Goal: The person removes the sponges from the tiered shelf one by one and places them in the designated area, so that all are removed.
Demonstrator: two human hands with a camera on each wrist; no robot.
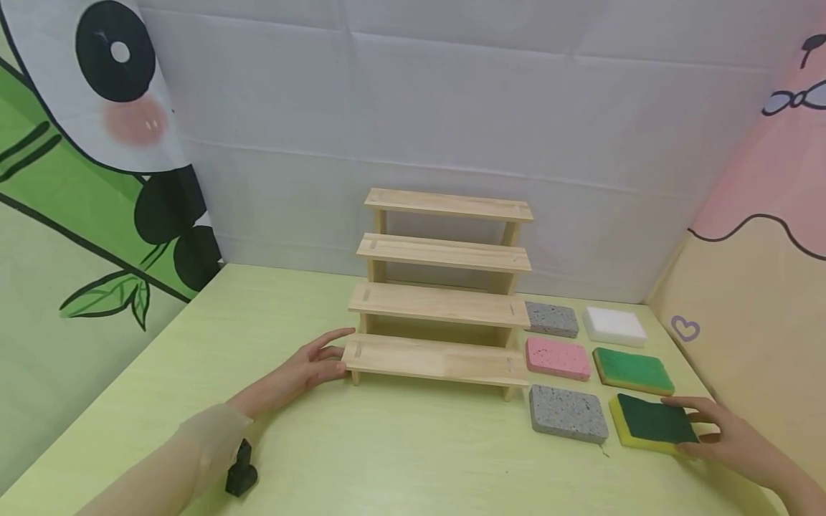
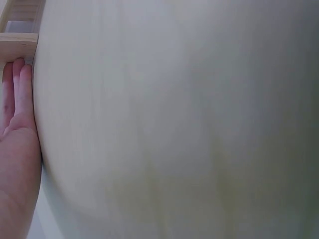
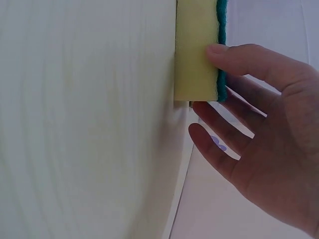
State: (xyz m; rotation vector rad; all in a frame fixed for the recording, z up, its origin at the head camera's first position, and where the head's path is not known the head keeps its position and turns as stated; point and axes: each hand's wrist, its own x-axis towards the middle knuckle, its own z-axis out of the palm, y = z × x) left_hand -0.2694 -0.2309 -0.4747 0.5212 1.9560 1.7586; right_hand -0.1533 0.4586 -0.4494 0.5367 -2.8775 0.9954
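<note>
A stepped wooden rack [image 1: 439, 304] with several shelves stands on the pale yellow-green table. My left hand [image 1: 298, 373] is at the left end of its lowest shelf [image 1: 435, 360], fingertips right at the wood. Those fingers [image 2: 24, 94] look nearly straight in the left wrist view. To the right of the rack, my right hand [image 1: 732, 438] grips the right end of a yellow scouring sponge [image 1: 653, 419] with a dark green top. The thumb lies against its yellow side [image 3: 197, 55] in the right wrist view, and the other fingers reach round the end.
Beside the held sponge lie two grey speckled sponges [image 1: 568, 413], a pink sponge [image 1: 558, 358], a white sponge [image 1: 614, 326] and a brighter green scouring sponge [image 1: 634, 370]. A small black object [image 1: 241, 469] is by the left forearm. Printed cloth walls surround the table.
</note>
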